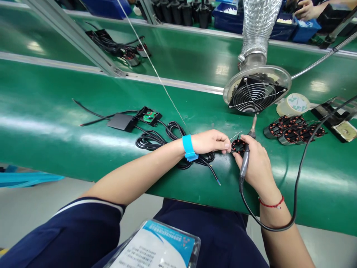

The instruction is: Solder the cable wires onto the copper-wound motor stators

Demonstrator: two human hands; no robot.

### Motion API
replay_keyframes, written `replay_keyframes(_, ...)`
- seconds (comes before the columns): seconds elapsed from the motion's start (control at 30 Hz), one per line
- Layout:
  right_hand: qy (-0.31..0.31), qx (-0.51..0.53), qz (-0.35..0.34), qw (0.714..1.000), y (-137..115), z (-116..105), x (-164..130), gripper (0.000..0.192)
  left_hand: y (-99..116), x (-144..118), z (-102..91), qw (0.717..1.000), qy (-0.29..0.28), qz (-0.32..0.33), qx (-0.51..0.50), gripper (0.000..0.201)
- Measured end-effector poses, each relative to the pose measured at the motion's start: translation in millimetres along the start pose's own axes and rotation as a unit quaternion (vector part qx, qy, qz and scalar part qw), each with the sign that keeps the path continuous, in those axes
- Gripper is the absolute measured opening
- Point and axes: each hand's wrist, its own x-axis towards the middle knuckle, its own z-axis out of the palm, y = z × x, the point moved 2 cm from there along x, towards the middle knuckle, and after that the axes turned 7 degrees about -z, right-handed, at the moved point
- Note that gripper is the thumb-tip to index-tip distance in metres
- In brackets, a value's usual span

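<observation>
Near the frame's middle, the left hand [210, 141] pinches a small coil [238, 146] steady, while right hand [255, 167] fingers grip a soldering iron [247, 154] pen-like beneath the fan [255, 95].

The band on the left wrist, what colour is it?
Bright blue; the wrist band shows clearly in the head view, just behind the left hand.

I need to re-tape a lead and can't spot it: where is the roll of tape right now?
In the head view the roll of tape lies flat on the green bench at the far right, beside the fume extractor fan and behind the pile of wound coils.
</observation>
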Motion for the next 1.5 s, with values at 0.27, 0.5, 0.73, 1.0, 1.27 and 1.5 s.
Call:
replay_keyframes(0.27,-0.002,0.024,-0.002,1.000,13,-8,-2,0.048,7,-13,-11.7,0.987,0.076,0.064,0.128,0.030)
replay_keyframes(0.5,0.044,0.071,-0.008,0.996,16,-22,-2,0.055,3,-59,11.9,0.847,0.010,0.166,0.505,0.018)
replay_keyframes(0.73,0.172,0.110,-0.023,0.979,2,-20,-3,0.039,-9,-39,20.4,0.821,0.087,0.135,0.547,0.020)
replay_keyframes(1.0,0.226,0.296,0.044,0.927,-20,-9,3,0.038,18,-16,-1.1,0.944,0.074,0.153,0.283,0.025)
replay_keyframes(1.27,0.221,0.367,0.095,0.899,-34,-7,5,0.044,16,-22,2.6,0.961,0.040,0.144,0.231,0.028)
replay_keyframes(1.5,0.204,0.362,0.080,0.906,-30,-10,2,0.041,16,-22,3.8,0.963,-0.025,0.136,0.233,0.027)
